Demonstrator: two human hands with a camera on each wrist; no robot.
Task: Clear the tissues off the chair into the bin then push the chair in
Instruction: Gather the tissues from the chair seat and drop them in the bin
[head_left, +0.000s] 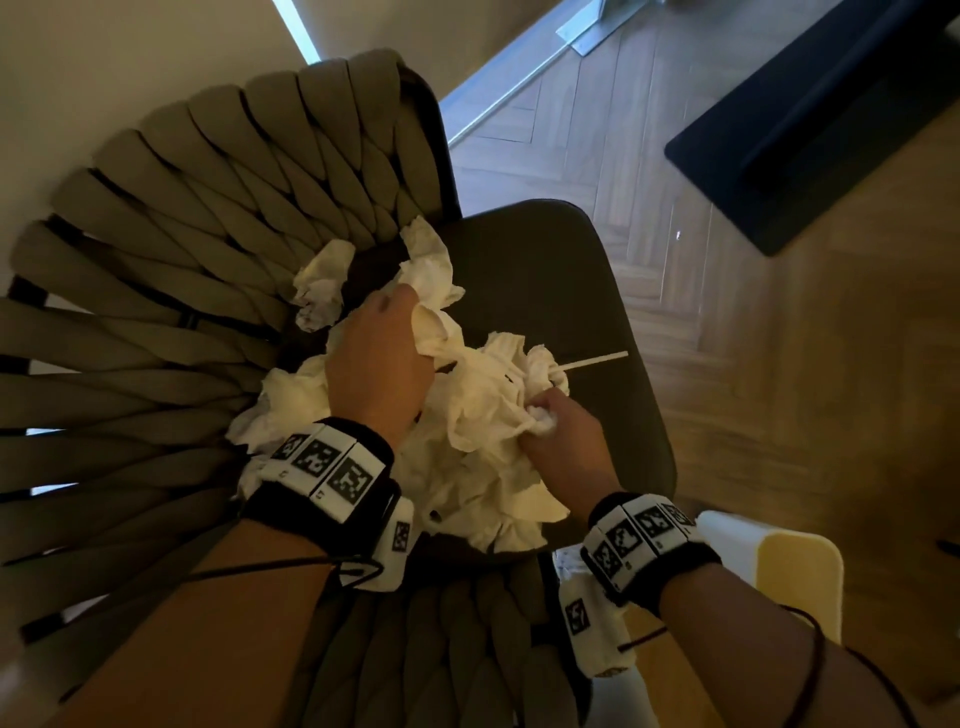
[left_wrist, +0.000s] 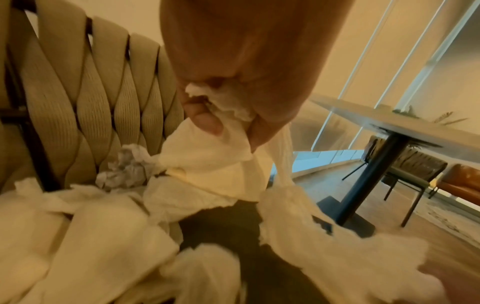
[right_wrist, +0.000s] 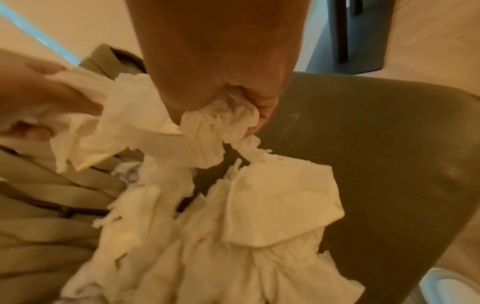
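Several crumpled white tissues (head_left: 467, 447) (left_wrist: 213, 170) (right_wrist: 272, 205) lie heaped on the dark seat of a chair (head_left: 545, 280) (right_wrist: 376, 144) with a woven olive backrest (head_left: 171, 249) (left_wrist: 85, 92). My left hand (head_left: 384, 358) (left_wrist: 223, 121) grips a bunch of tissues near the back of the seat. My right hand (head_left: 550, 421) (right_wrist: 233, 111) grips another bunch in the middle of the heap. One crumpled tissue (head_left: 319, 291) (left_wrist: 122, 166) sits apart against the backrest. A thin white stick (head_left: 592, 360) pokes out of the pile to the right.
A white and yellow bin (head_left: 779, 566) (right_wrist: 446, 288) stands on the floor just right of the chair. A black table base (head_left: 821, 119) (left_wrist: 348, 216) rests on the herringbone wood floor (head_left: 571, 130) ahead. A table (left_wrist: 389, 125) and another chair (left_wrist: 410, 174) stand further off.
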